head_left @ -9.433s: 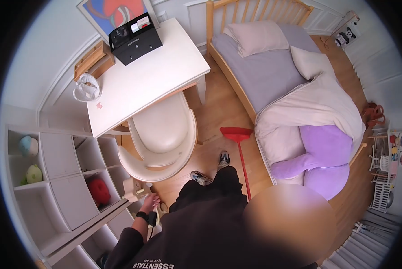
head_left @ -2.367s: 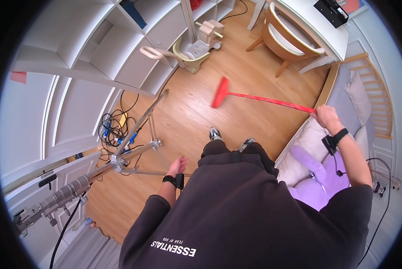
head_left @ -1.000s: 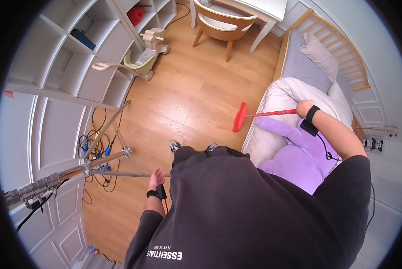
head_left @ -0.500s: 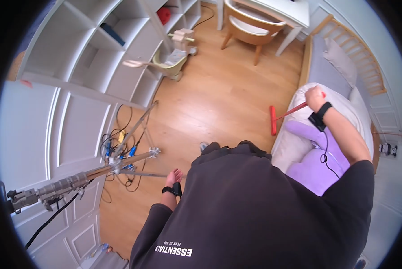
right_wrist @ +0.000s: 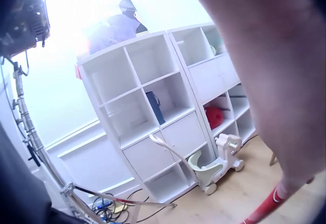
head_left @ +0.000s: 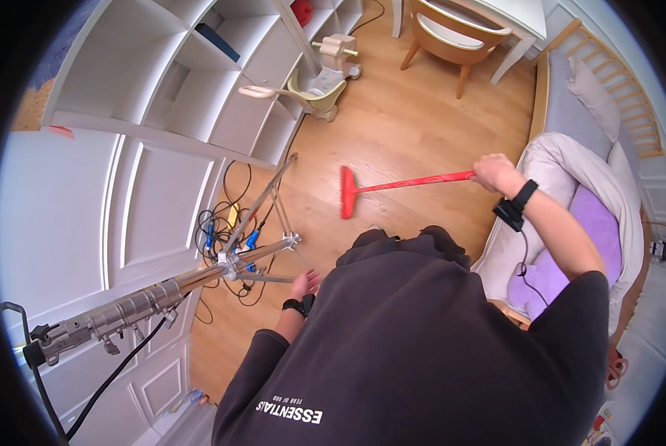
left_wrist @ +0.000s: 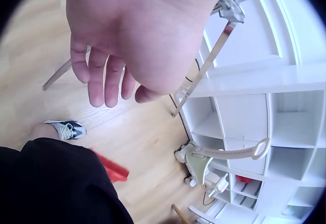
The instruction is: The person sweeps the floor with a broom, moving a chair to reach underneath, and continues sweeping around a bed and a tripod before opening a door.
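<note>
Step in hand: sweeping, by the look of it; the red broom (head_left: 415, 181) slants across the centre of the head view, its head (head_left: 347, 192) low over the floor (head_left: 422, 134), though firm bristle contact cannot be told.
Next move: a further stroke would likely call for a steady hold on the handle and the bristles flat to the boards, clear of the tripod (head_left: 162, 292) and cable tangle (head_left: 209, 235) at left.
Right hand: right of centre, this hand (head_left: 495, 172) has its fingers wrapped round the handle's upper part.
Left hand: low centre, this hand (head_left: 305, 283) is empty, fingers loosely bent and slightly apart in the left wrist view.
Broom: glossy red handle, seemingly plastic-coated, with pale marks; a long, narrow head edged with short, stiff-looking bristles.
Floor: smooth, light wood-look planks with a soft sheen.
Ride-on toy: upper centre, the toy (head_left: 325, 80) shows rounded cream and pale green forms, probably moulded plastic.
Tripod: lower left, hard metallic tubes with knobbly joints.
Bed: at right, rumpled pale quilt (head_left: 552, 160) with a plump purple plush (head_left: 597, 230) of soft, short-napped look.
</note>
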`<state>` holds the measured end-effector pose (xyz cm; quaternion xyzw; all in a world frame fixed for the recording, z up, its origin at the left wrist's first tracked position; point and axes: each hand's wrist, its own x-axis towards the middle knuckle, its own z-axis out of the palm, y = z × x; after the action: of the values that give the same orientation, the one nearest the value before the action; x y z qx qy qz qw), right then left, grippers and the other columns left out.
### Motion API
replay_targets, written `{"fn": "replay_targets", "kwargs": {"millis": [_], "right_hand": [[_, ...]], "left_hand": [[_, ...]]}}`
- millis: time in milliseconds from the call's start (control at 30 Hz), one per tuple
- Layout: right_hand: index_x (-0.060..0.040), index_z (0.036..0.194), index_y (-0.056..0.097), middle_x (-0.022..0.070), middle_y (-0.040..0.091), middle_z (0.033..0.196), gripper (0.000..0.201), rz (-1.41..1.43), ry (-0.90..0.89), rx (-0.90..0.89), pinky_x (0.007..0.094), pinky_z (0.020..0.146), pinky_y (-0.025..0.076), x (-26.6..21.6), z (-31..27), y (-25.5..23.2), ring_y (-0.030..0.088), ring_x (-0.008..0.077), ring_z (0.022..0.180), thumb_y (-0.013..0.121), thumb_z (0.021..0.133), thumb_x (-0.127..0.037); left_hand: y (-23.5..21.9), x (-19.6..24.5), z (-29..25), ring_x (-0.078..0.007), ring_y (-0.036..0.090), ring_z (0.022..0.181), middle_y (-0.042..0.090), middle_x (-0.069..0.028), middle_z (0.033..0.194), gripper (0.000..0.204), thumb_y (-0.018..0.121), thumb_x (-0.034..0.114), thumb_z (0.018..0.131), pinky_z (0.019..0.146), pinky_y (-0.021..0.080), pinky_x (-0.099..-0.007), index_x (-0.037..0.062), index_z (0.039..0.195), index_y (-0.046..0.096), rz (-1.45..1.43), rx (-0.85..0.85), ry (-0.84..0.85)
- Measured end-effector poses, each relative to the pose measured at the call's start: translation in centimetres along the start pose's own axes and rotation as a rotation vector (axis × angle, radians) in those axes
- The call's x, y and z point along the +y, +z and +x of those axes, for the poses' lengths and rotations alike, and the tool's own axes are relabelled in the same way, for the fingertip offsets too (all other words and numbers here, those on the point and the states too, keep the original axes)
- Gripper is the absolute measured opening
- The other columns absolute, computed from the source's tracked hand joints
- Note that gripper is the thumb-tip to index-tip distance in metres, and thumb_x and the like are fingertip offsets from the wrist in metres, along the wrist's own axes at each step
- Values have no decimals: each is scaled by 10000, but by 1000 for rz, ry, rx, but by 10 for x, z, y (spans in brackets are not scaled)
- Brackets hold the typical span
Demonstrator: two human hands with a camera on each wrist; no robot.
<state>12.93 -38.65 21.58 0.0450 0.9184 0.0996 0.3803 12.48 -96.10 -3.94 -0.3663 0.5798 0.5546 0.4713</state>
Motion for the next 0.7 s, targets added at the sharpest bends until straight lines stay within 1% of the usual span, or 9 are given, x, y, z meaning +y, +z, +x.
{"fn": "replay_targets", "kwargs": {"millis": [167,233,333,400,433,500,533,633,700], "right_hand": [[-90,859,657,99,646,832,235,93,-137,28,350,663,503,-79,58,12,627,249,817,529,823,-284],[-102,851,660,85,650,828,185,130,-180,201,349,643,507,-111,92,33,631,237,811,525,805,-219],[-109,846,662,74,652,823,165,220,-218,220,344,632,509,-147,116,39,634,230,804,518,783,-160],[-99,856,640,82,649,800,173,268,-222,239,346,626,505,-168,136,52,635,240,773,488,798,-156],[-91,878,620,91,645,791,187,261,-229,252,350,620,501,-182,148,61,635,246,754,465,824,-181],[-106,920,612,76,646,836,199,264,-155,263,341,642,499,-207,162,80,632,231,790,446,837,-177],[-115,977,593,59,642,901,211,259,-108,216,326,671,494,-217,165,88,624,209,843,435,848,-168],[-116,1012,579,52,636,941,219,325,-62,100,313,700,489,-245,184,122,617,200,877,434,852,-154],[-120,1018,573,49,634,954,214,321,-58,53,312,687,496,-237,164,120,615,192,890,451,843,-141]], "left_hand": [[1,9,-10,-127,550,870,551,-18,1065,348,423,297,873,648,431,-254,125,1174,460,-16,-16,-12],[0,9,-18,-130,549,876,548,-18,1068,345,426,301,873,653,431,-254,131,1171,462,-19,-3,-29],[-6,0,-31,-140,544,898,545,-18,1073,339,422,308,876,666,430,-251,138,1166,467,-55,11,-30],[-7,-11,-44,-195,513,991,526,-71,1119,391,392,294,883,854,433,-341,81,1209,432,-35,15,-19],[-10,-19,-49,-195,513,991,526,-71,1119,391,392,294,883,854,433,-341,81,1209,432,-43,26,-26],[-24,-38,-55,-150,542,923,547,-19,1081,357,419,315,874,679,429,-252,136,1179,463,-38,41,-52],[-29,-44,-61,-150,542,923,547,-19,1081,357,419,315,874,679,429,-252,136,1179,463,-42,52,-52],[-35,-50,-90,-146,545,920,549,-14,1082,364,424,318,868,680,428,-254,141,1184,462,-44,109,-114],[-40,-56,-99,-141,548,911,551,-10,1079,368,433,315,861,668,425,-256,143,1185,460,-52,184,-85]]}}
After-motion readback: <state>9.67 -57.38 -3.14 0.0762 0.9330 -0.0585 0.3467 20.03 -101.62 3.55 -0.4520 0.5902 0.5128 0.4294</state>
